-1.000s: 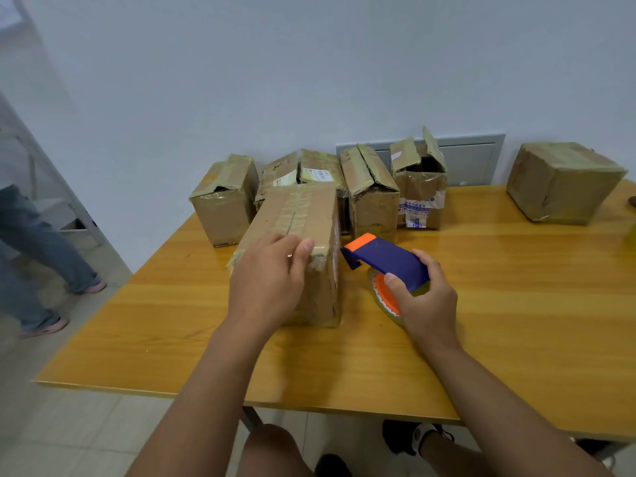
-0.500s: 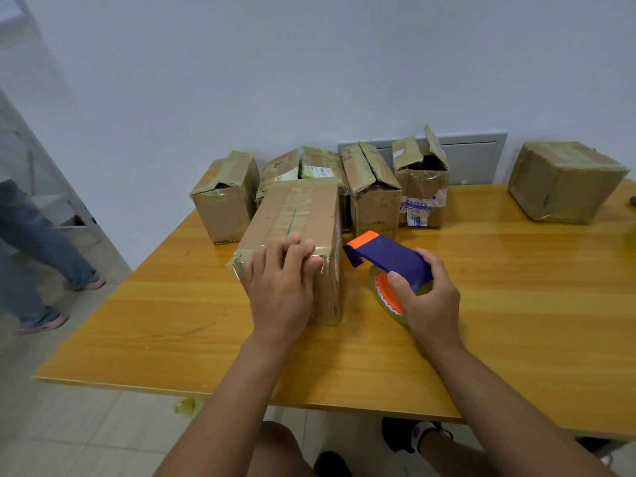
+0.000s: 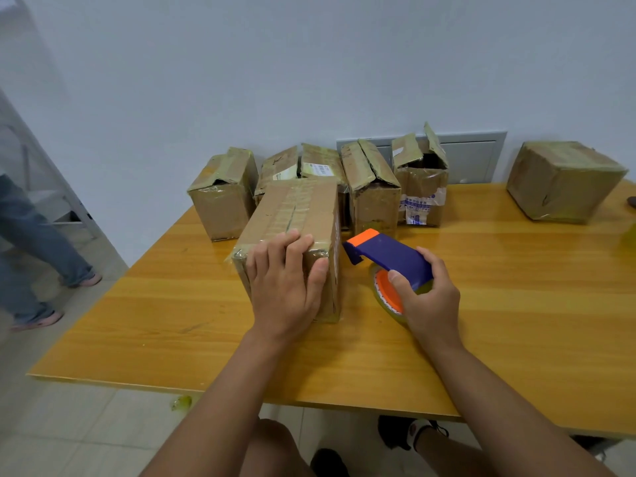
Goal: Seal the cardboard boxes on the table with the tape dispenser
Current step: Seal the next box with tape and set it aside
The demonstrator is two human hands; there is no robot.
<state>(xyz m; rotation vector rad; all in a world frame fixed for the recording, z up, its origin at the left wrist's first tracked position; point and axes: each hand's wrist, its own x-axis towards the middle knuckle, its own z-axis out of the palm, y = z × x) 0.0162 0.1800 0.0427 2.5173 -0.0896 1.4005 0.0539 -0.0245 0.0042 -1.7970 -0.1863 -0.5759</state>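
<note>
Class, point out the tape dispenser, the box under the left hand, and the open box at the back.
tape dispenser [image 3: 395, 251], head view, blue body.
box under the left hand [image 3: 296, 210], head view, top face.
open box [image 3: 425, 197], head view, front wall.

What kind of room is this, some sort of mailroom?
Probably a plain packing or parcel room: worn cardboard boxes along a bare white wall, a wooden table, and a tape dispenser in the right hand.
</note>
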